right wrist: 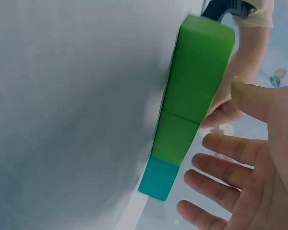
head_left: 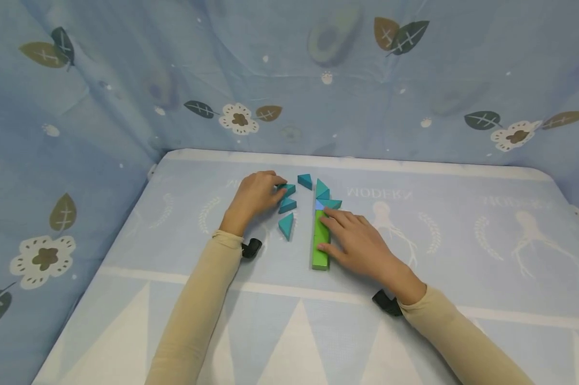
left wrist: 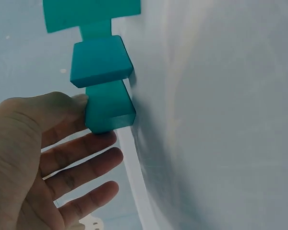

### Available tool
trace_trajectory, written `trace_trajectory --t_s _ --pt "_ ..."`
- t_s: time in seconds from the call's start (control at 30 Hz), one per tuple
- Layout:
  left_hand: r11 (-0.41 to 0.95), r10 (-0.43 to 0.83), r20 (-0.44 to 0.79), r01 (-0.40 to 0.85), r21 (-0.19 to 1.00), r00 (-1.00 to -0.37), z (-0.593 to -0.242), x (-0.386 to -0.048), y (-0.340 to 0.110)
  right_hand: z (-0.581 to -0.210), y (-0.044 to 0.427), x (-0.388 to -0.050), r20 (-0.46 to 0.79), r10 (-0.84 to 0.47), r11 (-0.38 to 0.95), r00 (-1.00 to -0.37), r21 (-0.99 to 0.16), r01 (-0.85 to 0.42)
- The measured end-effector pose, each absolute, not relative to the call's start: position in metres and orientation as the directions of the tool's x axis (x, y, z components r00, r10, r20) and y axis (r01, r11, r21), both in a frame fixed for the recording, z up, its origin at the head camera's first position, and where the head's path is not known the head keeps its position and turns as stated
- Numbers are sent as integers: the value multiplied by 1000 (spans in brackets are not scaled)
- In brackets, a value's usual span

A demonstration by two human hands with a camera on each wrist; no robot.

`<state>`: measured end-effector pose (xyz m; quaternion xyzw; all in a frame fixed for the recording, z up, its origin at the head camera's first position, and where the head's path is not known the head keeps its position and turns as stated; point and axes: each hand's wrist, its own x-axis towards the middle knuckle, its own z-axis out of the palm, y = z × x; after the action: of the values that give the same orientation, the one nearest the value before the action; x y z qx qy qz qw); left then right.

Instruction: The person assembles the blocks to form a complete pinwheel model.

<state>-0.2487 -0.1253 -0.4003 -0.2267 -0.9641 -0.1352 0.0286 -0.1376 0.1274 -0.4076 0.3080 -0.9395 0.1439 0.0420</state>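
Note:
My left hand (head_left: 256,197) pinches a teal triangular block (head_left: 291,189) between thumb and index finger; in the left wrist view that block (left wrist: 108,105) sits against the thumb tip, the other fingers spread loosely. Two more teal triangles, one nearer (head_left: 288,205) and one lower (head_left: 286,225), lie just below it. My right hand (head_left: 359,240) rests along the right side of a row of green blocks (head_left: 320,260), its fingers relaxed. In the right wrist view those fingers lie beside the green blocks (right wrist: 197,67), gripping nothing. A small blue triangle (head_left: 319,205) tops the green row.
Beyond the blue piece lie two teal triangles, an upright one (head_left: 322,190) and one pointing right (head_left: 335,204). Another teal triangle (head_left: 305,181) lies farther back, between the hands. A patterned cloth covers the table (head_left: 463,214), and a blue curtain (head_left: 289,80) hangs behind its far edge.

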Motion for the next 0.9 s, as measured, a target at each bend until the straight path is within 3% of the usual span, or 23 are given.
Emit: trace_trajectory --t_s 0.6,0.9 --pt "898 353 129 374 230 -927 -399 -254 -135 -404 123 -124 152 -599 755 -786 -218 -618" --pt "886 381 113 398 238 -917 -399 -253 -136 -406 124 -126 159 -616 748 -771 -188 -637"
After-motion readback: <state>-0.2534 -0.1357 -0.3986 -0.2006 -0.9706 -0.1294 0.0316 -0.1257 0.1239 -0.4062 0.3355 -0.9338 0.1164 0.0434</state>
